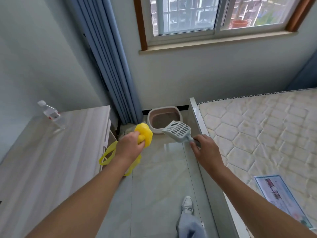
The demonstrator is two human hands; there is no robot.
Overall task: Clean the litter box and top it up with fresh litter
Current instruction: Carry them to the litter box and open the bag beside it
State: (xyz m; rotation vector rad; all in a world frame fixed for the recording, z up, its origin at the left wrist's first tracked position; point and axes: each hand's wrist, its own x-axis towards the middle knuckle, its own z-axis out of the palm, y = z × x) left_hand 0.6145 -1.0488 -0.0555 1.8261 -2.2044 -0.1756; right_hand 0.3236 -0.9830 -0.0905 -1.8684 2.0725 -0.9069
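Nearest: one white shoe and a grey trouser leg on the tiled floor, in the aisle between desk and mattress. Both forearms extend forward, bare.

Left hand: fingers curled tight round a bunched yellow bag. The wad bulges out past the knuckles, and the bag's loops hang below the wrist, beside the desk edge.

Right hand: thumb and fingers close on the handle of a grey scoop. How the far fingers lie cannot be told. The slotted head is raised and points forward-left, held in the air.

Mattress: quilted and bare, with a printed sheet lying on its near part. Desk: a clear bottle stands at the far left corner.

Litter box: on the floor at the aisle's far end, against the wall under the window, between the blue curtain and the bed frame. It is open-topped, pinkish with a pale rim, with grey-brown litter in the bottom. In view, the scoop head overlaps its near right rim, but the two are apart. A pale object lies on the floor left of the box, partly hidden by the bag.
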